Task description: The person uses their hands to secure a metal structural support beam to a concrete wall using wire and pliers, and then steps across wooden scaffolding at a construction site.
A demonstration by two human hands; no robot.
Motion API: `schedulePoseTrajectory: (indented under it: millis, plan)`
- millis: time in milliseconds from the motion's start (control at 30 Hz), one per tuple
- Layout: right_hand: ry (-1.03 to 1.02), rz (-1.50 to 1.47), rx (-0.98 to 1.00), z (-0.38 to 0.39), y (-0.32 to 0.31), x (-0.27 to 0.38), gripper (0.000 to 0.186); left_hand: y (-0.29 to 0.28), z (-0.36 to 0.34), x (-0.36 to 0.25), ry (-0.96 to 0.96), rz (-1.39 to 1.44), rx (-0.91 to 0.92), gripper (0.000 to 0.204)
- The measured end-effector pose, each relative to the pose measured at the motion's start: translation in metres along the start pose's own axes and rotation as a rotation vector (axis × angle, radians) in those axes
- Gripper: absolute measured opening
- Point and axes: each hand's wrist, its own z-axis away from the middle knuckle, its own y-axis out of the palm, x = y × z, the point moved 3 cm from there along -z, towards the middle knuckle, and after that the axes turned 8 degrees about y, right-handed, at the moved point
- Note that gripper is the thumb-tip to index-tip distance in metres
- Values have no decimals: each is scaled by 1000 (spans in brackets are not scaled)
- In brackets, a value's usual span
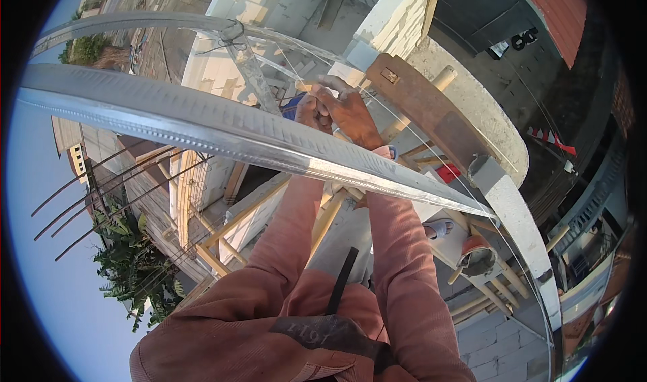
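Observation:
My left hand [313, 112] and my right hand [352, 118] are close together beyond a silver metal channel [202, 129], which crosses in front of my forearms. Both hands have curled fingers, nearly touching. A thin white string [431, 149] runs from my right hand toward the lower right, and its fingers close on it. At the fingertips shows a small yellowish piece [303, 86], perhaps wood. What the left fingers pinch is hidden. Behind the hands, a slanted metal strut [259, 78] meets another long metal channel [148, 22], with wire wound at the joint.
A brown wooden plank [421, 105] and a pale beam [515, 213] lie to the right. Below are a bucket of grey mortar [477, 257], bamboo poles [485, 298] and a sandalled foot [439, 229]. Bare rebar rods [101, 193] jut out at left. Unfinished block walls [397, 24] rise beyond.

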Motion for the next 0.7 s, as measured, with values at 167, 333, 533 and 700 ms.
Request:
schedulePoseTrajectory:
  millis: [167,333,533,700]
  plan:
    - [107,42,56,-40,34,19,43,12,27,-1,-15,-157,-73,50]
    - [37,307,-4,-41,30,19,41,29,15,-38,149,-374,-186,56]
    - [29,570,-72,-27,9,13,36,98,-25,-75,333,-660,-171,64]
    - [-52,654,-111,-24,14,18,26,105,-66,-92,733,-829,43,65]
